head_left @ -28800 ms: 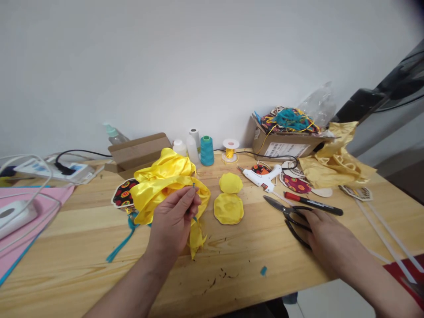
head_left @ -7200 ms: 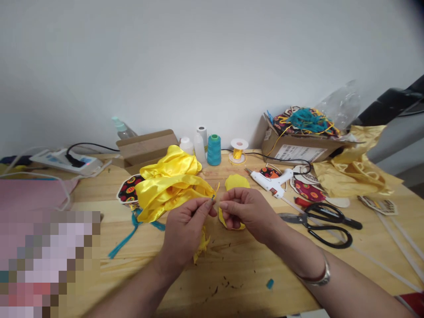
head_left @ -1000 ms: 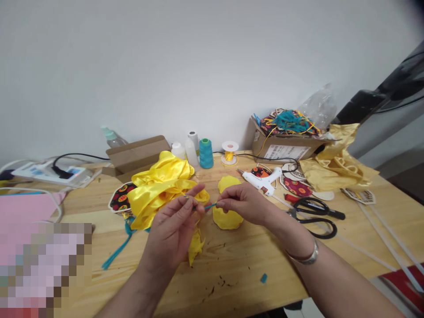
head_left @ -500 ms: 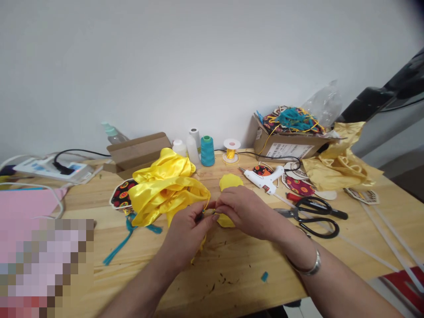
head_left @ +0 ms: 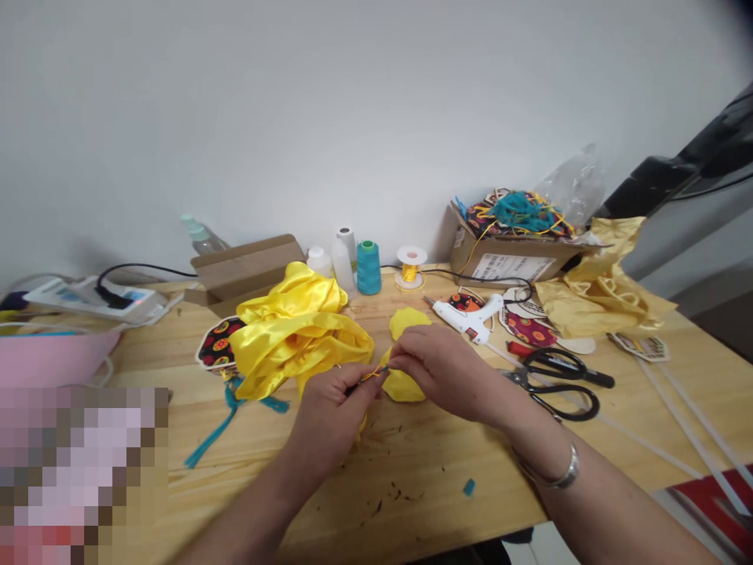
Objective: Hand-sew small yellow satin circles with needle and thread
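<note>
My left hand (head_left: 338, 400) pinches a thin yellow cord (head_left: 372, 374) between thumb and forefinger. Close against it, my right hand (head_left: 432, 365) has its fingertips pressed together on the cord's end, where a small dark bluish bit shows. Left of the hands lies a heap of shiny yellow satin (head_left: 303, 337), partly over a dark patterned piece (head_left: 220, 345) with a teal tassel (head_left: 212, 435). Pieces of yellow fabric (head_left: 405, 386) rest on the table behind and under my right hand. Black-handled scissors (head_left: 562, 384) lie by my right forearm.
Behind stand a teal thread cone (head_left: 369, 268), a spool of yellow cord (head_left: 410, 268), white bottles (head_left: 341, 263) and a brown cardboard flap (head_left: 247, 271). A white glue gun (head_left: 467, 318) lies before a filled cardboard box (head_left: 511, 263). Gold satin (head_left: 605, 302) is at right, a power strip (head_left: 97, 302) at left.
My right fingertips have moved slightly up and away from my left hand, and the yellow cord now shows stretched between them. The satin and tools stay put.
</note>
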`<state>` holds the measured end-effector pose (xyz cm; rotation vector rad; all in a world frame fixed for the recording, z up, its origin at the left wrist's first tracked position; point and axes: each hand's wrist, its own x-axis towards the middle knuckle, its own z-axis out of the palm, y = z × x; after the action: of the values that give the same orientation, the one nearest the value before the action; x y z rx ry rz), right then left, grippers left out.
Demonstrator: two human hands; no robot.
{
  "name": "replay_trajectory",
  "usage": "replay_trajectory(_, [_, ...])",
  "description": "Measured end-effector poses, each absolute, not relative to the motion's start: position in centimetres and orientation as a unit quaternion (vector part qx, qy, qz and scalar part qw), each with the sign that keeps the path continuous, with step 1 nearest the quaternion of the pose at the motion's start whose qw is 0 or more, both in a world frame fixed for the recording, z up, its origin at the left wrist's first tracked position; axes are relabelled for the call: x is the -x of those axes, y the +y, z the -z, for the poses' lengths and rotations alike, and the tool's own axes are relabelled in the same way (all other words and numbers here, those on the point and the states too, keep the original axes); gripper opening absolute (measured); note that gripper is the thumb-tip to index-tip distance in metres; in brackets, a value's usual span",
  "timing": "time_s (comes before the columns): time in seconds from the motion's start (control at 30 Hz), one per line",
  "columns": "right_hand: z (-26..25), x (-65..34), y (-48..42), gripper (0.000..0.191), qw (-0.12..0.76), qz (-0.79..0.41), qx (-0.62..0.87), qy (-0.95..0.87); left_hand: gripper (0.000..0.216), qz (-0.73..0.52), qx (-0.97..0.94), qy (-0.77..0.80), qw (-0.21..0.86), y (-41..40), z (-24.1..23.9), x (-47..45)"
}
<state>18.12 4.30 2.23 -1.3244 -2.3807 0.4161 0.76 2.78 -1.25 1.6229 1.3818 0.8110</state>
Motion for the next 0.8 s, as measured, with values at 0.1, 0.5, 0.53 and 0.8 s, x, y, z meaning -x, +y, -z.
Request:
replay_trajectory(0.1, [-3.1,-19.3,4.0,0.017,0.196,-0.112,0.523,-0.822,0.031,-0.332,-0.607,0.565,0.450,2.7,1.0,-0.8])
replay_trajectory(0.5, [1.0,-33.8,-2.0,0.035,0.003,0.070,0.658,-0.749,0.013,-0.423,-0.470,0.540,0.555,2.9,1.0,-0.9])
replay_trajectory(0.53, [1.5,-34.4,-2.2,0.037,0.007,0.062,0.654,-0.754,0.012,-0.426,-0.463,0.537,0.562,2.9,1.0,-0.9])
replay_trajectory(0.8, [1.6,-34.1,-1.7,0.038,0.000,0.060,0.650,-0.757,0.014,-0.420,-0.473,0.536,0.559,3.0,0.6,-1.0])
